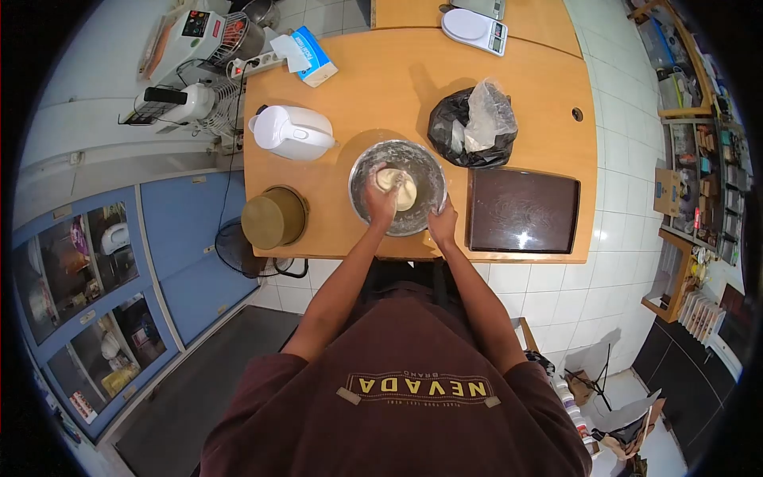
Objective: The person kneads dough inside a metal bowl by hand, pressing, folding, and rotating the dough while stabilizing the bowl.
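A metal mixing bowl (358, 176) with flour-smeared walls stands near the table's front edge. Inside it lies a pale lump of dough (405, 191). My left hand (381, 197) reaches into the bowl, its fingers curled on the left side of the dough. At the lower right of the bowl, my right hand (443, 222) grips the rim, thumb toward the inside. Close by on the right is a dark, shiny baking tray (523, 211) with faint smears on its surface.
A white electric kettle (294, 133) and a brown bucket-like container (274, 217) stand left of the bowl. Behind it sit a black plastic bag (497, 147), a tissue box (315, 57) and a white kitchen scale (474, 30). A power strip (256, 63) lies at the back left.
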`<state>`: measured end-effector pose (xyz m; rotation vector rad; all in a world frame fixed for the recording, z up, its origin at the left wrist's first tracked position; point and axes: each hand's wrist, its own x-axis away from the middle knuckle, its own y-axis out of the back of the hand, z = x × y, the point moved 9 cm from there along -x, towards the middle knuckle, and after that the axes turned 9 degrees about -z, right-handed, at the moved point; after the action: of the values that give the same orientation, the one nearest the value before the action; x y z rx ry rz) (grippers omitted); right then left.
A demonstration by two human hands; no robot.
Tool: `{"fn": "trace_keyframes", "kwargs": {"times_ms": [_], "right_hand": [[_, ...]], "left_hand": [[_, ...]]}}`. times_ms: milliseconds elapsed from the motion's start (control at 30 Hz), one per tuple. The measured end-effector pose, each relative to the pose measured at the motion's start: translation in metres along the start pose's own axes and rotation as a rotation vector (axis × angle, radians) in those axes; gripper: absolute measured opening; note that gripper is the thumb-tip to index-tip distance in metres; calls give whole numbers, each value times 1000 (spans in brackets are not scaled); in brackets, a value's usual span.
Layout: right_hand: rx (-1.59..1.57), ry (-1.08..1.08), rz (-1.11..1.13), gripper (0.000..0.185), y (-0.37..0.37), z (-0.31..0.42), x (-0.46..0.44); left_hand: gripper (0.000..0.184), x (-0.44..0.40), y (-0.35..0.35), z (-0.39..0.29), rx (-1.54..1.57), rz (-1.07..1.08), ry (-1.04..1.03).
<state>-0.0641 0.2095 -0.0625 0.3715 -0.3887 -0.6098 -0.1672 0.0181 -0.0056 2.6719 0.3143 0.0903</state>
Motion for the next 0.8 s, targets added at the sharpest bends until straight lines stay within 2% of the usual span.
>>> {"fn": "trace_keyframes", "kwargs": {"times_ms": [67,100,200,233,333,433,533,633,733,800], "right_hand": [[6,-2,1,46,3,8,1],[9,-3,0,45,4,6,1],[53,29,0,44,3,2,-2],[39,3,27,47,2,2,-3],[15,-39,87,54,-1,2,-4],[13,18,54,55,2,6,-5],[1,4,39,56,2,7,-5],[-5,13,78,57,2,6,-6],[-6,-5,41,57,2,6,-7],[20,39,42,53,2,9,-6]], "left_hand": [[61,7,-5,5,-114,94,-221],[71,9,-6,0,-117,193,-239],[78,12,-7,-3,-298,440,-266],[88,13,-10,2,-300,517,-365],[93,16,-7,13,-474,568,-455],[92,17,-7,6,-353,415,-471],[89,23,-20,14,-407,422,-365],[80,27,-32,15,-516,441,-373],[68,32,-34,21,-608,331,-501],[63,31,-38,28,-659,300,-513]]}}
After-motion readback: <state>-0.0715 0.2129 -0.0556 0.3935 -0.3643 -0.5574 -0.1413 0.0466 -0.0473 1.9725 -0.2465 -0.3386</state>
